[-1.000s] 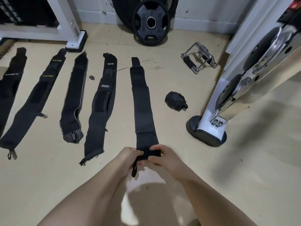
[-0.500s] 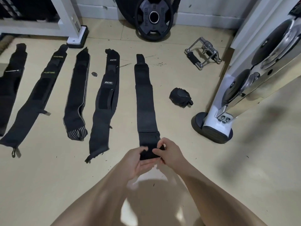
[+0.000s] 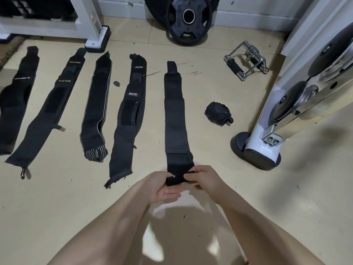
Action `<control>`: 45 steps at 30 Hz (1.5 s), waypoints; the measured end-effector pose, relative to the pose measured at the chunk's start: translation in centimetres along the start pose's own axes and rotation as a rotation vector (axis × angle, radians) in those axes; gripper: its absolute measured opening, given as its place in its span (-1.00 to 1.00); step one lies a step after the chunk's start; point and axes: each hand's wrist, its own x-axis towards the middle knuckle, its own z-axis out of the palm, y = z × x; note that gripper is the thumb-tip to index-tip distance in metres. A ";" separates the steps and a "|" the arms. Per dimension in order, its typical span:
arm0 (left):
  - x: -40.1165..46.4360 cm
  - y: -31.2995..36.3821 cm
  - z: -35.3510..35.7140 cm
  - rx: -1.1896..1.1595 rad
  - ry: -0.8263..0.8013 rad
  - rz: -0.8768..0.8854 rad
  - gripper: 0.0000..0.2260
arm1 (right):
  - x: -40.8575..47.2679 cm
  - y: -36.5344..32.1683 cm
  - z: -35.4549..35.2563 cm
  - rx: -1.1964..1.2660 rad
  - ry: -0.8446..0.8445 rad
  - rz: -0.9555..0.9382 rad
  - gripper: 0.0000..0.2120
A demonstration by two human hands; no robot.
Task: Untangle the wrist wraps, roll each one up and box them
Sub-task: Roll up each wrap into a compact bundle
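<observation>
Several black wrist wraps lie flat and side by side on the beige floor. The rightmost wrap point(image 3: 174, 115) stretches away from me, and its near end is folded over into a small roll. My left hand point(image 3: 162, 185) and my right hand point(image 3: 203, 177) pinch that rolled end from either side. To its left lie an "INCYO" wrap point(image 3: 129, 119), a grey-edged wrap point(image 3: 96, 109), a "XUETING" wrap point(image 3: 47, 111) and one more wrap point(image 3: 14, 100) at the far left. A single rolled-up wrap point(image 3: 217, 113) sits on the floor to the right. No box is in view.
A white machine post with a black foot point(image 3: 256, 150) and weight plates stands at the right. A chrome cable handle point(image 3: 246, 60) lies at the back right. A black weight plate point(image 3: 188, 18) leans on the wall. A white frame foot point(image 3: 97, 38) stands at the back left.
The loose strap at the wrap's near end has been tucked in, and the end has been turned over into a short roll between both hands.
</observation>
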 end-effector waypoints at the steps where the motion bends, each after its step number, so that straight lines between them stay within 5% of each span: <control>1: 0.1 -0.1 0.0 0.017 -0.013 0.009 -0.82 | 0.1 0.0 0.1 0.034 0.015 0.030 -0.94; 8: 0.9 -0.5 0.6 0.032 -0.030 0.141 -0.88 | 0.2 -0.1 0.7 0.125 0.065 0.034 -0.88; 11: 1.0 -0.4 0.9 0.020 0.097 0.112 -0.93 | -0.1 -0.4 0.7 0.057 -0.006 -0.010 -0.97; 16: 1.2 0.0 0.5 0.044 0.130 0.029 -0.91 | 0.0 0.3 -0.1 -0.119 -0.078 -0.156 -0.82; 20: 1.1 -0.1 0.7 0.120 0.076 -0.037 -0.84 | 0.3 0.7 -0.3 -0.122 0.009 -0.176 -0.79; 28: 1.4 -0.4 0.9 0.024 0.043 0.105 -0.81 | 0.6 1.2 0.5 -0.056 0.133 -0.110 -0.84; 36: 1.7 -0.8 0.7 0.050 0.112 -0.004 -0.87 | 0.2 1.0 -0.8 -0.141 -0.126 -0.109 -0.84; 45: 2.3 -0.7 1.2 -0.128 0.118 -0.040 -0.73 | 0.4 0.9 -0.1 -0.211 -0.051 -0.077 -0.69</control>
